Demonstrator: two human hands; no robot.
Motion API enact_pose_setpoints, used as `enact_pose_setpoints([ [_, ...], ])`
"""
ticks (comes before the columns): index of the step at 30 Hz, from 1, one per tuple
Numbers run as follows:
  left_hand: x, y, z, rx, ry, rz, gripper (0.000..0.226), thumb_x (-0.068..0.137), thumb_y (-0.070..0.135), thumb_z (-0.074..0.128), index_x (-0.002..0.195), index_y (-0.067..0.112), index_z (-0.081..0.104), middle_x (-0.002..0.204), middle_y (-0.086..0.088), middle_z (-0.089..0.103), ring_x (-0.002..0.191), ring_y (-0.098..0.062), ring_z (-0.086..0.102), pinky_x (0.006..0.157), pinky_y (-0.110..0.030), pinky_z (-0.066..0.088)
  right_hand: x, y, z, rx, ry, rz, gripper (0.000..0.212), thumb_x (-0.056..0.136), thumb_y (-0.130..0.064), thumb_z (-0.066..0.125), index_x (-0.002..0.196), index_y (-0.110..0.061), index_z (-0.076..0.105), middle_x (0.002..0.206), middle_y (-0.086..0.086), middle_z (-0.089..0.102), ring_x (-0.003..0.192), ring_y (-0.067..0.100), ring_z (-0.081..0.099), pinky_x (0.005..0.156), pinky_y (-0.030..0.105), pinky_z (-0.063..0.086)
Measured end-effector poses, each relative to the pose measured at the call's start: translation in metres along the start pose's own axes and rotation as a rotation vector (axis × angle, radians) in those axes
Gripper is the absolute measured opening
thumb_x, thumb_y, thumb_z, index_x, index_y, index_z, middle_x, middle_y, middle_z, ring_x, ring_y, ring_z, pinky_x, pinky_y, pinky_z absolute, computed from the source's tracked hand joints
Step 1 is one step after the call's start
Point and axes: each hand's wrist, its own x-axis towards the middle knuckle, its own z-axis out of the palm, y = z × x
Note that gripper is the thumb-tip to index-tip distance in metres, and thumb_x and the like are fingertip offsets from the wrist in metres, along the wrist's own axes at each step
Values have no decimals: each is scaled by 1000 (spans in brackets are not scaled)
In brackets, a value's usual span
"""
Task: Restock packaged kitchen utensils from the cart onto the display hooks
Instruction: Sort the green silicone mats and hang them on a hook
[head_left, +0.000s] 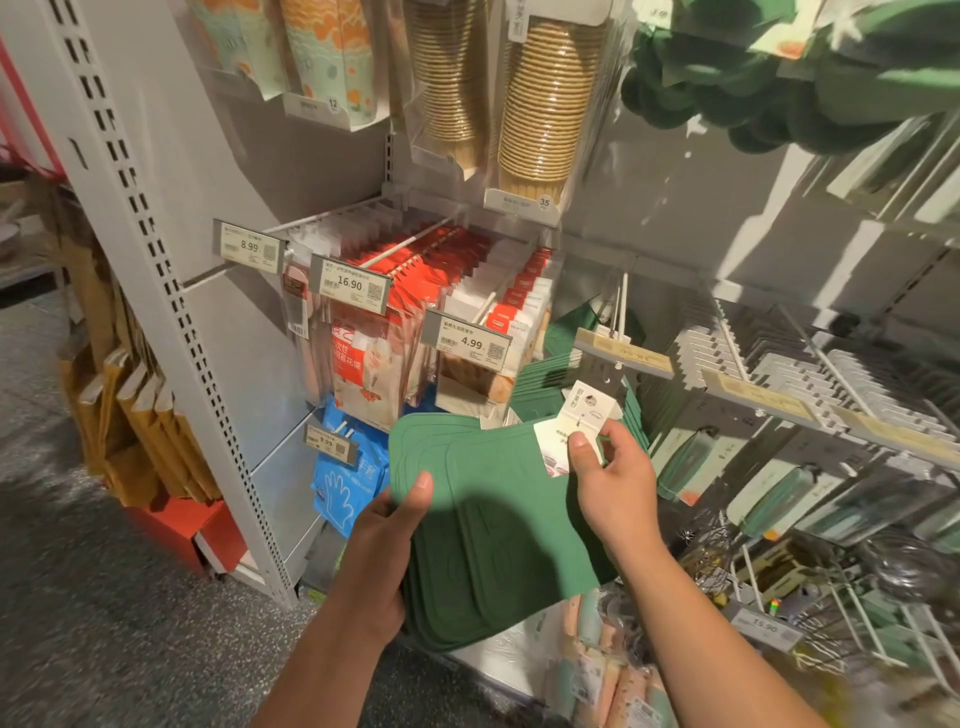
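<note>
Lit hard from above, with sharp shadows slanting across the back panel (727, 218), glare on the plastic cup packs (540, 104), soft blur at lower right, wide-angle bending of the shelf upright (171, 312).

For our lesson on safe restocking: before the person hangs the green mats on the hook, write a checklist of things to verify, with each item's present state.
1. Left hand holds the green mats from below: ok.
2. Right hand pinches the white header card: ok.
3. Card hole lined up with the hook: cannot tell.
4. Card already on the hook: not ok, it sits below the hook's price strip.
5. Same product on that hook: ok, hanging green mats are behind.
6. Free room on the hook: cannot tell.
</note>
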Motion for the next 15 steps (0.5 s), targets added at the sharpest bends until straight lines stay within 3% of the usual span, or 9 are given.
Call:
enact_pose_setpoints([
  [2, 1, 1, -1, -2, 14, 1, 49, 82, 34, 69, 119, 2, 72, 112, -22, 76, 107, -41, 72, 93, -55, 59, 4, 0, -5, -32, 32, -19, 4, 102, -18, 62, 105, -16, 62, 96, -7, 67, 85, 15, 58, 71, 22, 39],
  [4, 2, 2, -1, -10, 26, 5, 46, 83, 32, 68, 119, 3, 73, 113, -22, 76, 110, -43, 71, 100, -62, 53, 10, 4, -9, -61, 41, 4, 20, 102, -24, 61, 117, -11, 66, 112, 0, 72, 100, 21, 62, 82, 28, 43],
  [9, 2, 3, -1, -24, 56, 15, 31, 97, 21, 62, 122, 6, 72, 114, -19, 76, 107, -38, 73, 96, -51, 56, 25, -2, -22, -123, 59, 40, 26, 102, -24, 60, 125, -17, 69, 114, -3, 73, 103, 19, 63, 84, 29, 42],
  [12, 2, 5, -3, -23, 80, 12, 29, 101, 20, 60, 122, 5, 72, 115, -18, 76, 109, -38, 72, 101, -53, 54, 39, -2, -26, -235, 30, 75, 28, 102, -29, 60, 126, -20, 71, 114, 2, 74, 100, 24, 64, 84, 34, 47],
  [15, 1, 8, -7, -1, 107, 14, 26, 100, 24, 62, 115, 7, 74, 110, -17, 77, 103, -36, 74, 96, -51, 56, 49, -3, -28, -343, 6, 95, 37, 102, -36, 58, 133, -19, 67, 122, 7, 73, 109, 31, 64, 91, 41, 52],
])
